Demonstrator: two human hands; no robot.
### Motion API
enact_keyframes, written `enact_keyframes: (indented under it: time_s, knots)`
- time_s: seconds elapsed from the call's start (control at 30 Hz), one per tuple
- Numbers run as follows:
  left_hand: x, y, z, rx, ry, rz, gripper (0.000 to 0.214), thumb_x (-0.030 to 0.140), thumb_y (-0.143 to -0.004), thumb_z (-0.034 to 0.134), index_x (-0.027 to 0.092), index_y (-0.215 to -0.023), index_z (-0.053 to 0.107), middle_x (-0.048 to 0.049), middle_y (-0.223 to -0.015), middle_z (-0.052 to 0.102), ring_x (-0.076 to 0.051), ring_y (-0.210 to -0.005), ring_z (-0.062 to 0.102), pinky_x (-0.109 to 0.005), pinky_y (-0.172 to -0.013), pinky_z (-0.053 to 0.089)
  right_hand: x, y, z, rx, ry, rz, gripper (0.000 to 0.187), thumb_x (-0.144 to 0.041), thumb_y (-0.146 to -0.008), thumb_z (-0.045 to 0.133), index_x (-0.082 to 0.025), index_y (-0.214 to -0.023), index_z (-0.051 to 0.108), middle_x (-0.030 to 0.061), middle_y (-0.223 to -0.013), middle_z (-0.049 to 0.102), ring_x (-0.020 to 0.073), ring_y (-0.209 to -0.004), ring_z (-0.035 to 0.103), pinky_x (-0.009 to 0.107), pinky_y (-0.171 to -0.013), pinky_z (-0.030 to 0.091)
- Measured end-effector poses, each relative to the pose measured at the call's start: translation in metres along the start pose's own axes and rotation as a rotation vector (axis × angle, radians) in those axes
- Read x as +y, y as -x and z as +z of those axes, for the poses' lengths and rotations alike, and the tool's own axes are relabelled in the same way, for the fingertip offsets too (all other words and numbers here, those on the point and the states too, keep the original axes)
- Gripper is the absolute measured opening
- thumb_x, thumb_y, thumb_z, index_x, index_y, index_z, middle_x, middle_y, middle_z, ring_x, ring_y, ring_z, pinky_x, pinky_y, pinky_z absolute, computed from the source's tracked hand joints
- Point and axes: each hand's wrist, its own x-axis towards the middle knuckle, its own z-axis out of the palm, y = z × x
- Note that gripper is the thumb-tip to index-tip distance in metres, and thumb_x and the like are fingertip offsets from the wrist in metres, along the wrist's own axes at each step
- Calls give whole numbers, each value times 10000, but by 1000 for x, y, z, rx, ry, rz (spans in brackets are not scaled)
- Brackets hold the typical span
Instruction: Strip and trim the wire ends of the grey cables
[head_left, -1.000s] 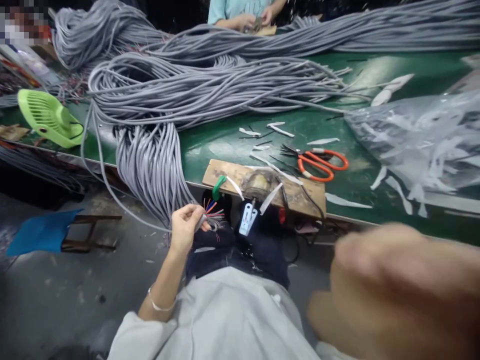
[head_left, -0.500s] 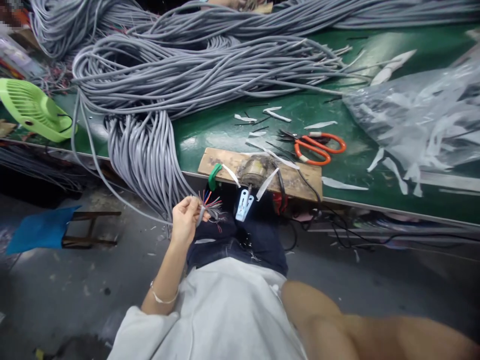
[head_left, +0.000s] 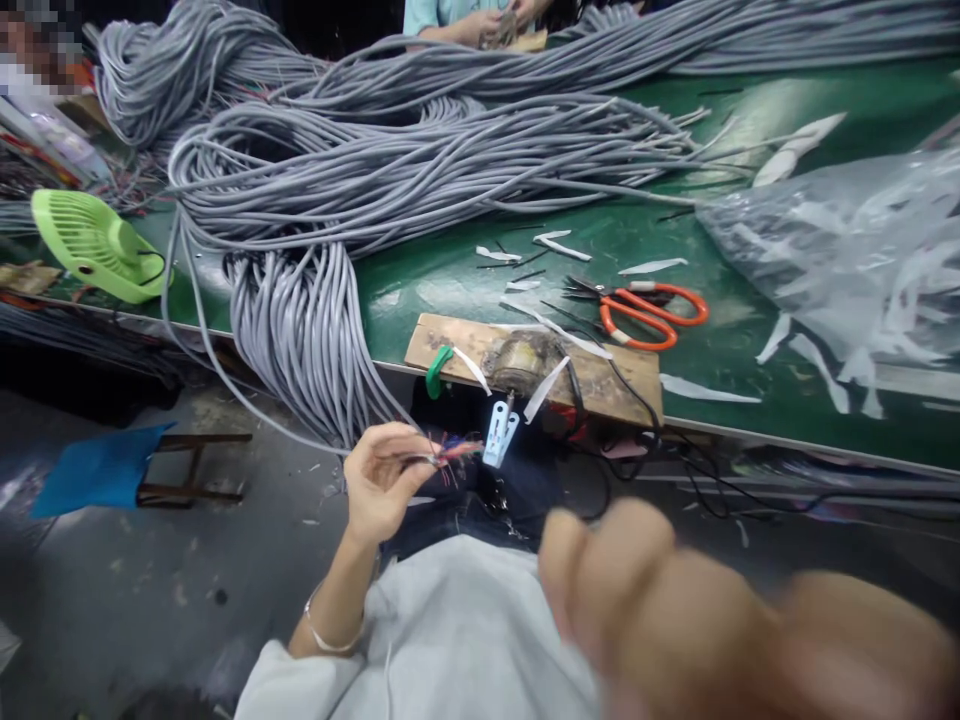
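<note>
My left hand (head_left: 384, 480) is closed round the end of a grey cable, thumb against fingers. Thin coloured wires (head_left: 457, 450), red, blue and others, fan out of its grip to the right. Close to the camera at lower right, my right hand (head_left: 660, 600) is large and blurred; its fingers look bent, and whatever they may hold is hidden. Just right of the wires, a light-blue clip (head_left: 498, 434) hangs at the front of a small motor-like metal block (head_left: 521, 358) on a wooden board (head_left: 442, 340).
Grey cable bundles (head_left: 420, 160) cover the green table (head_left: 420, 270), and a hank (head_left: 300, 340) droops over its edge. Orange-handled scissors (head_left: 645, 312), white strips, a plastic bag (head_left: 847, 250) and a green fan (head_left: 97, 245) lie there. Across the table are another person's hands (head_left: 484, 25).
My right hand has come up nearer the camera, its fingers now in view. My left hand has turned, and the wires now point right towards the clip. The whole view has shifted slightly.
</note>
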Motion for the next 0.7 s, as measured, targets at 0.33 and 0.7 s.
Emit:
enact_keyframes:
  time_s: [0.33, 0.7]
  knots:
    - [3, 3, 8, -59, -75, 361, 163, 230, -742, 676, 202, -659, 539, -28, -644, 706, -180, -538, 648, -311, -493, 534, 28, -3, 40, 91, -167, 1, 173, -20, -798, 546, -108, -916, 637, 49, -713, 679, 152, -666, 573, 286, -559, 467]
    - [-3, -1, 14, -18, -29, 366, 174, 184, -726, 691, 202, -704, 518, 1, -674, 672, -146, -514, 634, -254, -466, 520, 30, 4, 49, 85, -105, -73, 194, -22, -844, 483, -77, -883, 664, 70, -735, 685, 149, -698, 591, 276, -573, 488]
